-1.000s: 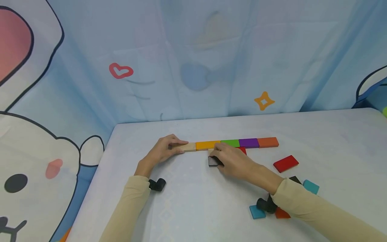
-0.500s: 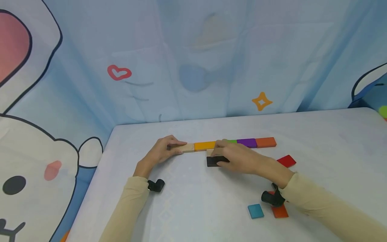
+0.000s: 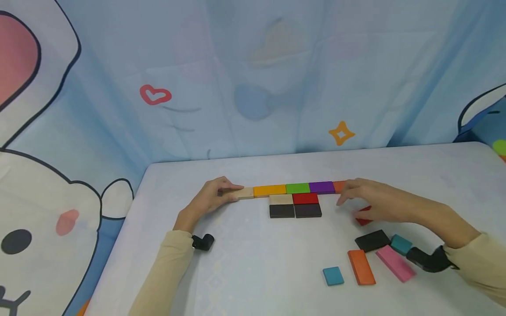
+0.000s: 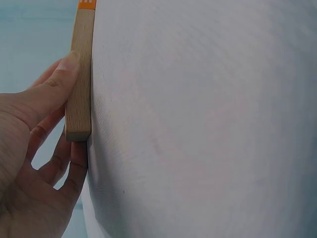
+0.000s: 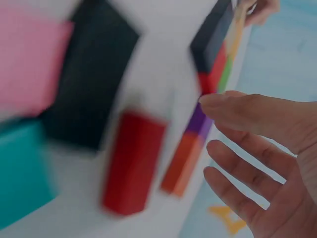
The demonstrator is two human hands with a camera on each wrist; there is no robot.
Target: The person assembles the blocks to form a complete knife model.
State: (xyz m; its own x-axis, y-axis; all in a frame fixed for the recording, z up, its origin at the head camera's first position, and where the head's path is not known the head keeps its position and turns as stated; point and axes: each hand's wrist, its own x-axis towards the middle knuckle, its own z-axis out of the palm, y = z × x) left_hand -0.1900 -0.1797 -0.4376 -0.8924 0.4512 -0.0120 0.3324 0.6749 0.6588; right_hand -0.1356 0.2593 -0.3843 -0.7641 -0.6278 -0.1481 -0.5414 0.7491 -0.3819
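My left hand (image 3: 207, 199) pinches the plain wooden block (image 3: 246, 193) at the left end of a row. Thumb (image 4: 67, 74) and fingers grip its end in the left wrist view. Rightward lie yellow-orange (image 3: 269, 190), green (image 3: 298, 188), purple (image 3: 322, 188) and orange (image 3: 338, 187) blocks. Against the row's near side sit a pale block (image 3: 281, 199) and a red one (image 3: 305, 199), with two black blocks (image 3: 282, 211) in front. My right hand (image 3: 381, 202), fingers parted and holding nothing, is over a loose red block (image 5: 133, 163), which it partly hides in the head view.
Nearer on the right lie a loose black block (image 3: 372, 241), a teal block (image 3: 401, 245), a pink block (image 3: 396, 263), an orange block (image 3: 361, 267) and a small teal block (image 3: 333, 276). A blue patterned curtain (image 3: 221, 109) hangs behind the white table (image 3: 245, 272).
My right hand has let go of the left black block in front of the pale one and moved right, over the loose red block. My left hand has kept its grip in place.
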